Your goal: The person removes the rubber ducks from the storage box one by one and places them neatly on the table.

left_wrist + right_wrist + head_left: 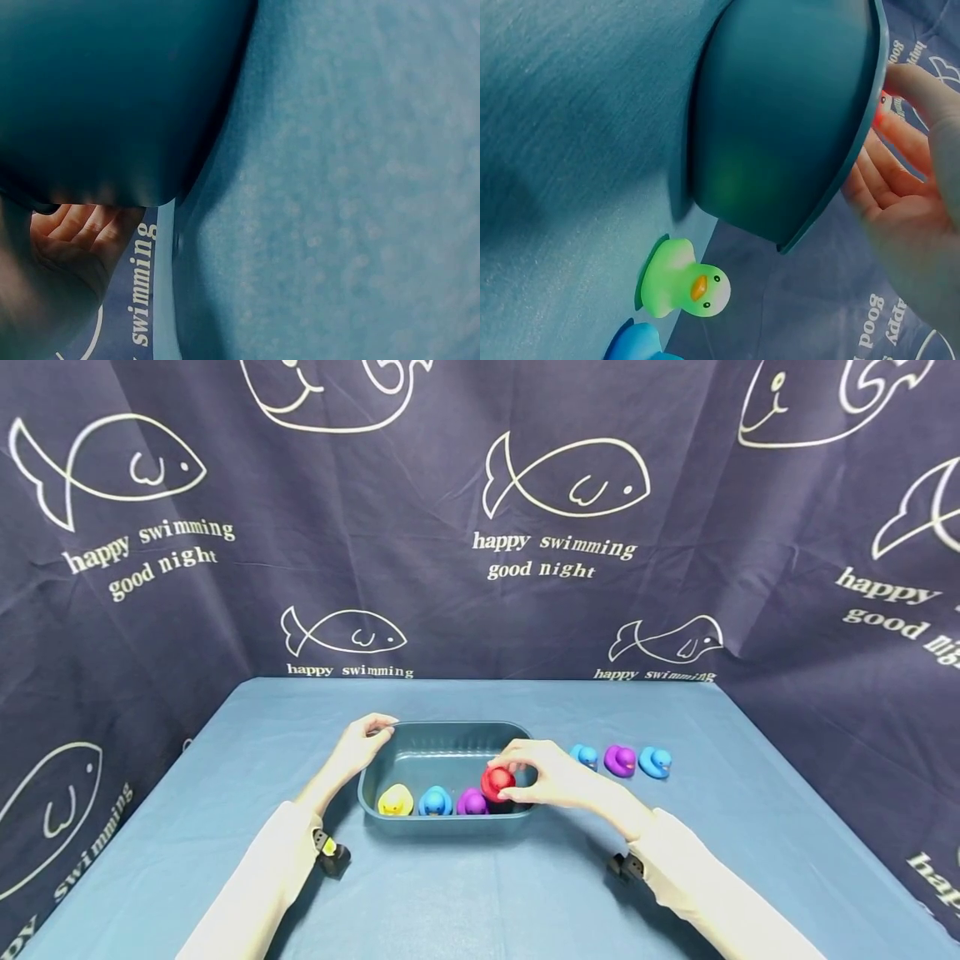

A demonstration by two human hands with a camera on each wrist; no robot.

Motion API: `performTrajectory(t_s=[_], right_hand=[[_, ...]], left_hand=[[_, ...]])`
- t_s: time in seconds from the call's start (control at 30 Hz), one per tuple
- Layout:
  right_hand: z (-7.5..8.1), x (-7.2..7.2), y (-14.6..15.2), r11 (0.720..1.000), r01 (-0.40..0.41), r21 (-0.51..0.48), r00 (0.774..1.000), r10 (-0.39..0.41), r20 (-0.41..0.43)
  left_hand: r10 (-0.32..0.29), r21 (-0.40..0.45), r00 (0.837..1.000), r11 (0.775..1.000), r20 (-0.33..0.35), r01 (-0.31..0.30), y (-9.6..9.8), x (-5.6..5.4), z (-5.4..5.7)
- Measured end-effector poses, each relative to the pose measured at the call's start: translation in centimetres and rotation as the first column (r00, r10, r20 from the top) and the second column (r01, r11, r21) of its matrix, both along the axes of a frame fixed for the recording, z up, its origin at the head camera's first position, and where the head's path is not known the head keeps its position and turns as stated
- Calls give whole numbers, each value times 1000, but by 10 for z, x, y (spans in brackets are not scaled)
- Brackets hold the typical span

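My right hand (558,777) pinches a red rubber duck (497,783) between thumb and fingers over the right end of the dark teal plastic bin (450,827). In the right wrist view the bin's wall hides most of that duck. My left hand (365,745) grips the rim at the bin's back left corner; in the left wrist view its fingers (94,225) show beyond the wall. Along the bin's near side sit a yellow duck (395,802), a blue duck (435,802) and a purple duck (472,802), left to right.
Right of the bin, a blue duck (585,756), a purple duck (620,761) and another blue duck (656,762) stand in a row on the blue cloth-covered table (480,902). The right wrist view also shows a green duck (676,281). A dark printed curtain (450,527) hangs behind.
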State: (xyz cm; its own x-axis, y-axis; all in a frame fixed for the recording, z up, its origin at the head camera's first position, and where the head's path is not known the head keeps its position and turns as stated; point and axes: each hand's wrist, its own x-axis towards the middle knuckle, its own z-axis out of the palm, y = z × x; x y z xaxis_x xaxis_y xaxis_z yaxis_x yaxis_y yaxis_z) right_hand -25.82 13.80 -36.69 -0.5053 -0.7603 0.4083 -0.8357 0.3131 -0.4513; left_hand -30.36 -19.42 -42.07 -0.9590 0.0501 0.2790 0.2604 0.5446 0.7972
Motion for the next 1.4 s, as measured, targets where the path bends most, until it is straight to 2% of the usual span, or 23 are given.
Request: performTrajectory(t_s=[0.2, 0.47, 0.57, 0.77, 1.0, 1.23, 1.3, 1.4], right_hand=[[4, 6, 4, 997, 72, -20, 994, -70, 83], [5, 7, 15, 994, 52, -100, 990, -38, 133], [4, 6, 19, 992, 46, -116, 993, -33, 113], [6, 9, 29, 987, 108, -116, 993, -102, 58], [11, 15, 39, 985, 128, -119, 992, -125, 28], [33, 34, 40, 984, 112, -138, 994, -114, -6], [31, 34, 44, 983, 122, -134, 992, -127, -24], [19, 26, 52, 981, 142, -130, 987, -150, -59]], left_hand=[[-8, 3, 1000, 1000, -8, 8, 0, 1, 2], [-2, 0, 1000, 1000, -9, 2, 1, 2, 2], [-2, 4, 1000, 1000, -8, 2, 1, 2, 1], [-5, 1, 1000, 1000, -13, 5, 0, 1, 0], [-9, -2, 1000, 1000, -10, 9, 0, 2, 1], [-6, 4, 1000, 1000, -6, 6, 0, 2, 2], [-9, 4, 1000, 1000, -1, 9, 0, 2, 2], [-14, 9, 1000, 1000, -1, 14, 0, 2, 2]])
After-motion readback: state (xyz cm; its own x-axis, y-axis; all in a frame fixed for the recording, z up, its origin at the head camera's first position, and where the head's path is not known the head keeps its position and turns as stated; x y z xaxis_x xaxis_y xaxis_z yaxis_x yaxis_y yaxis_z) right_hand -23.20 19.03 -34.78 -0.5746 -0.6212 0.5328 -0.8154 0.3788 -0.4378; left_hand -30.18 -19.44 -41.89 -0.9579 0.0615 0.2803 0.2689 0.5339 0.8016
